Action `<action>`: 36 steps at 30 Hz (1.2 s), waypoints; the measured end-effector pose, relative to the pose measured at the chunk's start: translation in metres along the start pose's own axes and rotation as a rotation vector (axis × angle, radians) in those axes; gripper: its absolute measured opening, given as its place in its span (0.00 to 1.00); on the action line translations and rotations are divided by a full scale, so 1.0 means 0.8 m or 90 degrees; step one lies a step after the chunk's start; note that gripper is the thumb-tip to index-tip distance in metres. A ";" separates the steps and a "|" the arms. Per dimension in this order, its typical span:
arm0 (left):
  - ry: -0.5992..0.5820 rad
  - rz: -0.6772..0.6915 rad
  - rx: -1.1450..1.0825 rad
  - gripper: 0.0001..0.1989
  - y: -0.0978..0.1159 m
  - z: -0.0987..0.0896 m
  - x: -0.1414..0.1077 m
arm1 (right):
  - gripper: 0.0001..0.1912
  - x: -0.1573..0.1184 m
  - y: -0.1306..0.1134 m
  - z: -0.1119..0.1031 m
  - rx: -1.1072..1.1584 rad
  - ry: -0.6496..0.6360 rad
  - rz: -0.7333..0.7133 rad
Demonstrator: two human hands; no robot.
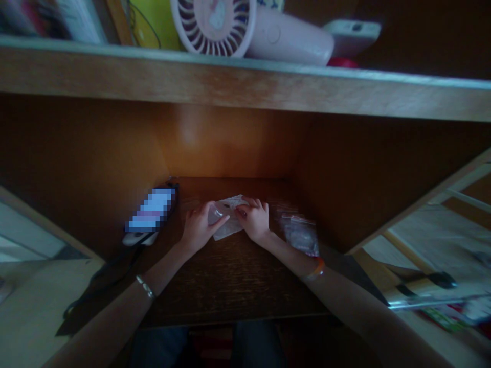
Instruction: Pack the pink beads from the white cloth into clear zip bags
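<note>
Over the dark wooden desk, both hands meet at a small clear plastic bag [229, 230] that has a whitish, patterned upper part. My left hand [197, 227] is at its left side, with the thumb stretched across the front and the index finger at the upper edge, gripping the plastic. At its right side, my right hand [255, 220] has its fingers curled and thumb and forefinger pinched together; what is between those fingertips is too small and dim to make out. Right of that hand lies a stack of clear zip bags [302, 235], partly blurred.
A phone with a lit, pixelated screen [151, 210] leans at the left wall, a dark cable [103, 276] trailing from it. Wooden side panels enclose the desk [222, 286]. Above, a shelf edge [245, 84] carries a pink handheld fan [291, 36] and a pale phone-like object [355, 33].
</note>
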State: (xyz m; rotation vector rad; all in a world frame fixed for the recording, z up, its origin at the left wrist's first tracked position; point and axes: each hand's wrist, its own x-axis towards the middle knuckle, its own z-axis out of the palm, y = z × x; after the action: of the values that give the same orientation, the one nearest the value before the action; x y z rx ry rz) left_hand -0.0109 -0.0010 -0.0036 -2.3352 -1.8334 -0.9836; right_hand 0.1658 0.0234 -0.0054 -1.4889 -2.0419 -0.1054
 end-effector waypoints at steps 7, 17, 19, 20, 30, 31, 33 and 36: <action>-0.012 0.113 -0.074 0.27 -0.004 0.007 0.000 | 0.08 -0.002 -0.002 0.000 0.306 0.100 -0.121; 0.066 0.042 -0.342 0.18 -0.003 0.005 0.004 | 0.12 0.010 0.009 0.012 0.319 0.123 -0.058; 0.077 -0.002 -0.419 0.18 -0.004 0.005 0.005 | 0.11 0.017 0.015 0.008 0.271 0.091 -0.053; 0.073 -0.024 -0.454 0.18 -0.004 0.005 0.006 | 0.11 0.020 0.018 0.003 0.239 0.066 -0.055; -0.122 -0.059 -0.463 0.17 0.000 -0.009 0.007 | 0.11 -0.023 0.047 -0.072 -0.045 -0.149 -0.079; -0.116 -0.022 -0.396 0.17 0.000 -0.009 0.005 | 0.11 -0.034 0.047 -0.077 -0.075 -0.159 -0.071; -0.093 0.050 -0.255 0.17 0.001 -0.008 0.002 | 0.12 -0.055 0.045 -0.083 -0.132 -0.186 -0.078; -0.078 0.119 -0.110 0.17 0.005 -0.005 -0.002 | 0.13 -0.078 0.043 -0.083 -0.158 -0.181 -0.126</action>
State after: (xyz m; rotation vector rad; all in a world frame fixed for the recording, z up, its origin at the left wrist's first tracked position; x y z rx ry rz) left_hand -0.0096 -0.0055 0.0002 -2.6654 -1.5872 -1.0335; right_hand 0.2358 -0.0431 0.0070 -1.5125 -2.4805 -0.2467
